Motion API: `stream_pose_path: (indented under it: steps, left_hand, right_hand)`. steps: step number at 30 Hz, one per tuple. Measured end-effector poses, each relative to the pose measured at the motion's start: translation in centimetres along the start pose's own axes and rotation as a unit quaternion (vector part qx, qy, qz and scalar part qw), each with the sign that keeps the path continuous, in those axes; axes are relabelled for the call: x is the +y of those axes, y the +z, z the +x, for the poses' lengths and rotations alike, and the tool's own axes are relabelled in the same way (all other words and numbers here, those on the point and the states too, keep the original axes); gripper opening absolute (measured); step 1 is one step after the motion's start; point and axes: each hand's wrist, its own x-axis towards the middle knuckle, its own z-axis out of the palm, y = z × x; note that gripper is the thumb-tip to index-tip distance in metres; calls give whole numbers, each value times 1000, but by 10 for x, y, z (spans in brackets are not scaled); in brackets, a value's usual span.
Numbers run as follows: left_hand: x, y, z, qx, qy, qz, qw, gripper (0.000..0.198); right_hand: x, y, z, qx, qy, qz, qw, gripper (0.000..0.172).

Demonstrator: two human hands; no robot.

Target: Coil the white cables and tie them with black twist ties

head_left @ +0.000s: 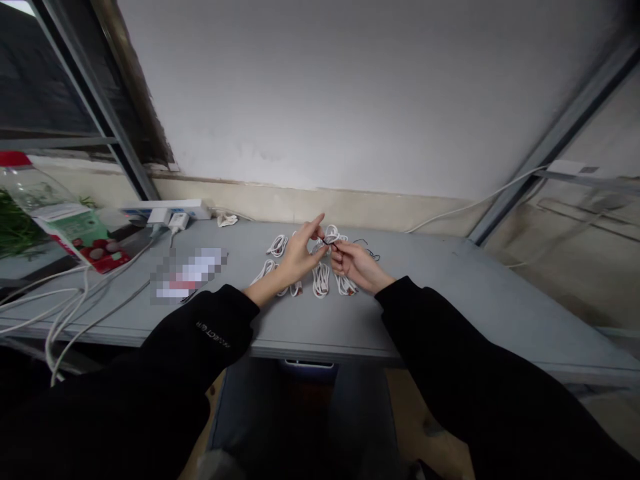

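Standing at the left edge, a bottle [43, 187] with a red cap is slightly cut off, its lower part hidden by a carton [83, 237] printed with red fruit. The bottle is clear, but whether it holds anything is hard to tell; the carton's contents are out of sight. Leaves [15, 223] show behind them. Next comes a power strip [195, 209] with plugs [159, 217] in it, then a flat item [193, 273] blurred into squares on the table [435, 300].

The left hand [303, 250] has its index finger raised and its thumb at a black tie [330, 242]; whether it pinches the tie cannot be told. Its wrist partly covers white coils [265, 269]. Below, a tub [310, 366] shows little more than its rim between the knees, its inside too dark to read.

The tie is in front of another coil [331, 232], partly hidden by the fingers. The right hand [353, 261] holds the tie in a narrow fingertip pinch, more coils [321, 280] lying just beside it. Farther right, thin black strands [373, 255] lie loose, and a cable [460, 205] runs up along the wall.
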Motion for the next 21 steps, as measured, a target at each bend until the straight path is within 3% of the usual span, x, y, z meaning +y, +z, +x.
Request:
stream_pose_path:
  steps: [5,8,16,21]
  left_hand:
    - [3,-2,0,6,32,33,999,28]
    - [1,0,0,-2,4,-11,1000,24]
    - [-5,4,0,3,-145,-192,971,38]
    - [-5,5,2,8,-217,-265,940,46]
  right_hand:
    - [-2,0,0,-27,32,7,999,19]
    - [-3,-1,1,-31,38,16,999,20]
    - [-4,-2,0,-26,40,37,998,23]
    - [0,-4,0,-15,5,-27,1000,27]
